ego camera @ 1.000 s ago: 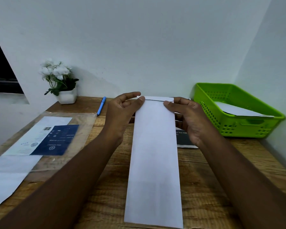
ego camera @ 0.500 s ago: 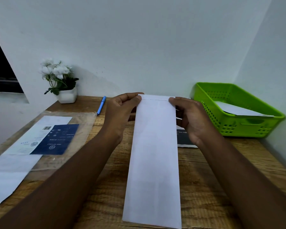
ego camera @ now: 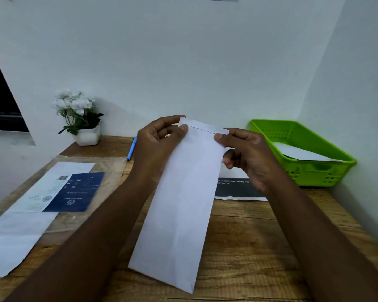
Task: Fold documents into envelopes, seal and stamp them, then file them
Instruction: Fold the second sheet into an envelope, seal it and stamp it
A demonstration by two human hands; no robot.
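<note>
- Envelope was pinched at its 12 o'clock end by left hand and right hand.
- Sealing step was judged in hand; flap remained to be pressed down.

Both forearms bare, no sleeves or jewellery.

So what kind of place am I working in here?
Probably a small home or office desk corner for paperwork: a wooden desk set against white walls, a green plastic filing tray holding paper, a blue pen, and both hands holding a long white envelope.
</note>
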